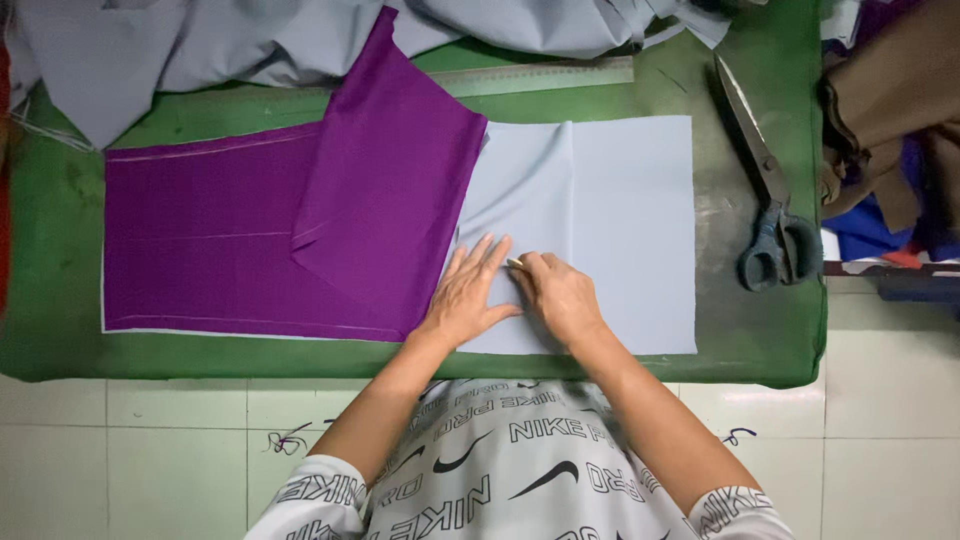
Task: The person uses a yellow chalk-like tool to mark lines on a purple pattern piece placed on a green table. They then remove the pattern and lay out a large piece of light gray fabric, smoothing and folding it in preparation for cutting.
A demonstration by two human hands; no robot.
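A flat rectangle of light grey cloth [620, 220] lies on the green work surface [770, 330]. Purple cloth [250, 240] covers its left part, with one purple flap folded back over itself. My left hand [468, 292] rests flat, fingers spread, on the grey cloth at the purple edge. My right hand [558, 295] sits just to its right, fingers pinched on a small pale piece of chalk [514, 263] whose tip touches the grey cloth.
Large dark-handled scissors [770, 200] lie at the right of the green surface. A long ruler [540, 76] lies along the back edge. Loose grey fabric [200, 40] is heaped at the back, brown and blue cloth [890, 100] at the right. White tiled floor [150, 440] lies below.
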